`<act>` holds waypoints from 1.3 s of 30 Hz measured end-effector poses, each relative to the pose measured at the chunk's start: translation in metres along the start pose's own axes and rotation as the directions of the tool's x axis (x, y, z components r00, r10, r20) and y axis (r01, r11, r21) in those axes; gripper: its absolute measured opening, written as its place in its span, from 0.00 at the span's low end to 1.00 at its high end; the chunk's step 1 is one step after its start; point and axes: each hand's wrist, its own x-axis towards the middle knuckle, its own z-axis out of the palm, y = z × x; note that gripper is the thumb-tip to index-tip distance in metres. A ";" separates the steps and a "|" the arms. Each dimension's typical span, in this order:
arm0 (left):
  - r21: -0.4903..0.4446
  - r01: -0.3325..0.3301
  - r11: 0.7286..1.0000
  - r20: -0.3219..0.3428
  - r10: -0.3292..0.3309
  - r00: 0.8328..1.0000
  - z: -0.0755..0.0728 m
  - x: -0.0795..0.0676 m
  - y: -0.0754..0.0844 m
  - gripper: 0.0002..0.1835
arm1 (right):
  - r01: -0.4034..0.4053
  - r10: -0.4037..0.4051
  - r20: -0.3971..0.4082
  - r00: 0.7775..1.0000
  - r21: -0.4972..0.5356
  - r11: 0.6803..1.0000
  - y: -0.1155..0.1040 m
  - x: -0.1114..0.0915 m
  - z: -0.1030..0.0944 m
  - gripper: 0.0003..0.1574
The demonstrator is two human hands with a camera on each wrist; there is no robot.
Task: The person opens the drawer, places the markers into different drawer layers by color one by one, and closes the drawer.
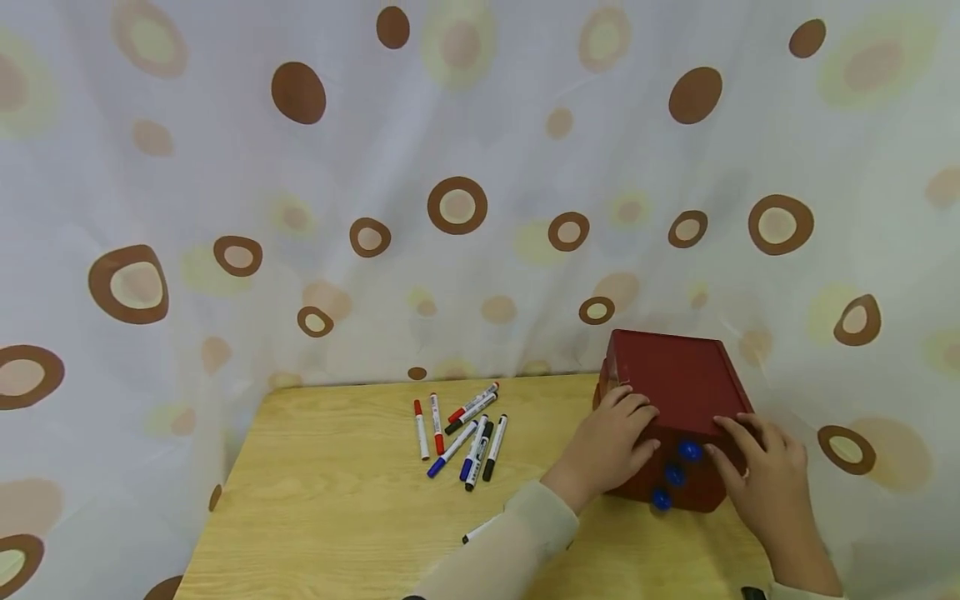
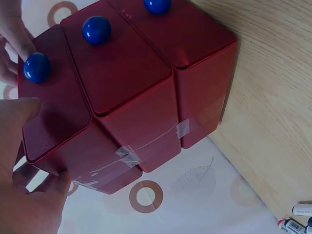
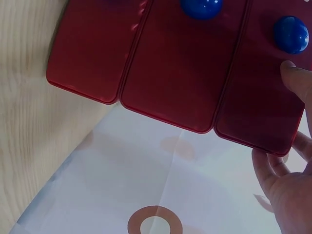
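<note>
A dark red three-drawer box (image 1: 671,379) stands on the right of the table, with a blue knob (image 1: 690,451) on the front of each drawer. My left hand (image 1: 609,442) grips its upper left edge; in the left wrist view the thumb lies on the top drawer's front (image 2: 56,114) and the fingers go round the side. On the opposite edge, my right hand (image 1: 772,479) holds the same top part, its thumb beside the top knob (image 3: 291,34) and its fingers along the side. Clear tape (image 2: 129,155) runs across the box's side. The drawers look closed.
Several markers with red, blue and black caps (image 1: 468,454) lie loose on the wooden table (image 1: 322,492), left of the box. Another marker (image 1: 480,529) is partly hidden by my left sleeve. A spotted curtain (image 1: 480,283) hangs behind the table.
</note>
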 end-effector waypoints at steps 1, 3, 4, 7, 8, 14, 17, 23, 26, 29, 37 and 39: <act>0.004 0.002 1.000 -0.002 -0.002 1.000 0.001 -0.002 -0.001 0.21 | 0.002 -0.002 -0.001 1.000 0.001 1.000 -0.001 -0.001 0.000 0.27; 0.009 0.006 1.000 -0.013 -0.006 1.000 0.002 -0.006 -0.002 0.21 | 0.005 -0.005 -0.006 1.000 0.003 1.000 -0.003 -0.004 0.001 0.26; 0.012 0.008 1.000 -0.019 -0.007 1.000 0.002 -0.007 -0.003 0.21 | 0.004 -0.004 -0.006 1.000 0.003 1.000 -0.004 -0.005 0.002 0.25; 0.007 0.010 1.000 -0.041 -0.010 0.999 0.000 -0.013 -0.006 0.20 | -0.007 0.007 0.003 1.000 -0.002 1.000 -0.009 -0.006 0.003 0.27; 0.005 0.010 1.000 -0.048 -0.010 0.999 -0.001 -0.014 -0.007 0.19 | -0.012 0.012 0.006 1.000 -0.004 1.000 -0.011 -0.006 0.004 0.28; 0.001 -0.003 1.000 -0.076 0.003 0.997 -0.004 -0.023 -0.010 0.18 | -0.040 0.040 0.019 0.999 -0.008 0.999 -0.020 -0.011 0.006 0.30; 0.000 -0.010 1.000 -0.084 0.010 0.996 -0.008 -0.027 -0.011 0.17 | -0.049 0.050 0.018 0.999 -0.006 0.999 -0.025 -0.012 0.006 0.30; -0.007 -0.011 1.000 -0.092 0.010 0.996 -0.013 -0.033 -0.014 0.17 | -0.035 0.035 0.017 0.999 -0.003 0.999 -0.034 -0.012 0.006 0.32; -0.020 -0.010 1.000 -0.096 0.008 0.995 -0.014 -0.037 -0.015 0.17 | -0.030 0.030 0.018 0.999 0.000 1.000 -0.037 -0.013 0.007 0.32; -0.036 -0.003 0.999 -0.108 -0.001 0.994 -0.015 -0.043 -0.017 0.16 | -0.021 0.021 0.022 1.000 0.009 1.000 -0.041 -0.014 0.008 0.32; -0.042 0.001 0.999 -0.143 -0.007 0.990 -0.019 -0.054 -0.019 0.16 | -0.018 0.017 0.028 0.999 0.018 1.000 -0.051 -0.015 0.012 0.34; -0.038 0.002 0.999 -0.150 -0.008 0.989 -0.021 -0.056 -0.019 0.16 | -0.017 0.016 0.026 1.000 0.018 1.000 -0.054 -0.015 0.013 0.33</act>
